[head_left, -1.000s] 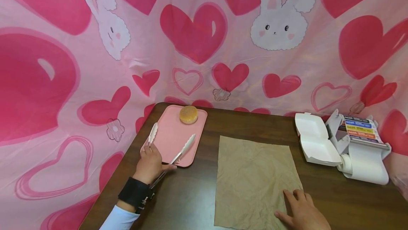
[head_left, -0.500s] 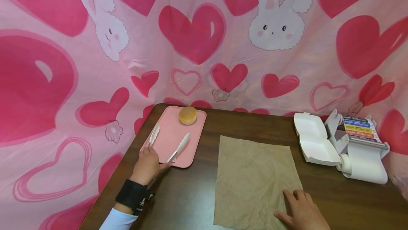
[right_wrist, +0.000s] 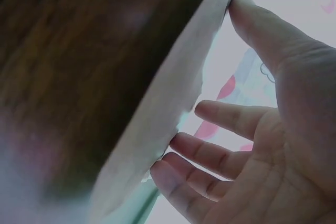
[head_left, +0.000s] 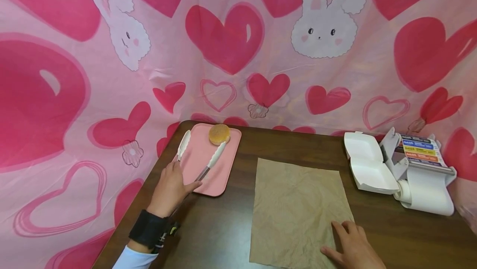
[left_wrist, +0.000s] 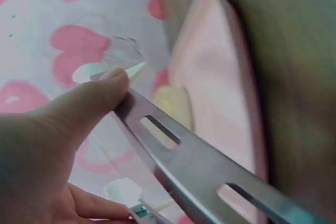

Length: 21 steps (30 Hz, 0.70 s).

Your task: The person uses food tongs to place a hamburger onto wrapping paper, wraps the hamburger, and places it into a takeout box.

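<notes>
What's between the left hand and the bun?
Between left hand and bun: the spread tongs, with bare pink tray surface beneath. Shows in the head view.

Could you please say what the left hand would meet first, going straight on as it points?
Probably the bun: the tongs in the left hand point toward it, though their height is unclear.

L-side blk wristband [head_left: 147, 229], wht sleeve [head_left: 135, 258].

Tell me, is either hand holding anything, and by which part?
The left hand holds the tongs by their metal arms, thumb on one, fingers at the other. The right hand rests on the brown paper, holding nothing.
</notes>
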### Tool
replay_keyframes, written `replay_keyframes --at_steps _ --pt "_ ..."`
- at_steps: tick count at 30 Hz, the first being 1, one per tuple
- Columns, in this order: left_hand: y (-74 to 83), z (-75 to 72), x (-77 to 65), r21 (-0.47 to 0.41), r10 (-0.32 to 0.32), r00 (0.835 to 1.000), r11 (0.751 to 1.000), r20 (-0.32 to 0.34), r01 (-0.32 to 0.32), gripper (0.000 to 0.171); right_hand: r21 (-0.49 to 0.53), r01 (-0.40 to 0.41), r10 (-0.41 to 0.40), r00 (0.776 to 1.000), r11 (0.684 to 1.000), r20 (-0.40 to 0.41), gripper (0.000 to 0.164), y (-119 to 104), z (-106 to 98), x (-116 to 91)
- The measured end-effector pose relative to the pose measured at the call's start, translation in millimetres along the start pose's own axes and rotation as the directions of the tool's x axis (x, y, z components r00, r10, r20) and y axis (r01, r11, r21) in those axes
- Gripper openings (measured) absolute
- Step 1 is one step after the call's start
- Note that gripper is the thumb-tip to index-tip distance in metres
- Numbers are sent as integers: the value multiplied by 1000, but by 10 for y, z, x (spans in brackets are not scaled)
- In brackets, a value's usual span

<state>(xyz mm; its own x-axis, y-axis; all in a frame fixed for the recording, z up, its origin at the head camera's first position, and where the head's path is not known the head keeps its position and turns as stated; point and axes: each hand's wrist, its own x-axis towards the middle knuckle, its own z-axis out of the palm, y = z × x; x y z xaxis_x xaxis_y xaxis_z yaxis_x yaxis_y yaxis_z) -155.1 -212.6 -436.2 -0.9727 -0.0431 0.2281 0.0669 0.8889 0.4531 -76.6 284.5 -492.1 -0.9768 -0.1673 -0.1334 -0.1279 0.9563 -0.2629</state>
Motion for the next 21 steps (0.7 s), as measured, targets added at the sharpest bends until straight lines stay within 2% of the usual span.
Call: replay_keyframes --at_steps 4,7,12,15,17,19,21 --pt "137 -74 37 -102 22 1000 995 16 -21 109 8 -23 23 999 1000 36 90 2 -15 14" --pt "272 -129 51 -193 41 998 981 38 -33 112 9 -18 18 999 1000 27 86 -5 -39 11" --pt "513 -167 70 -371 75 996 927 54 -50 103 -9 48 -48 991 999 -122 69 -68 -103 -23" --pt "672 -163 74 -480 89 994 876 60 -49 97 18 44 -41 990 999 -135 66 -187 -198 -22" --pt "791 -142 70 -558 93 993 829 69 -39 94 80 40 -32 994 996 -100 67 -307 -279 -3" --pt "925 -114 57 -643 99 992 765 73 -29 93 159 47 -37 997 986 -69 65 -462 -349 13" --pt "1067 -69 39 -725 110 991 688 74 -22 94 244 74 -57 996 967 -75 63 -635 -392 15"
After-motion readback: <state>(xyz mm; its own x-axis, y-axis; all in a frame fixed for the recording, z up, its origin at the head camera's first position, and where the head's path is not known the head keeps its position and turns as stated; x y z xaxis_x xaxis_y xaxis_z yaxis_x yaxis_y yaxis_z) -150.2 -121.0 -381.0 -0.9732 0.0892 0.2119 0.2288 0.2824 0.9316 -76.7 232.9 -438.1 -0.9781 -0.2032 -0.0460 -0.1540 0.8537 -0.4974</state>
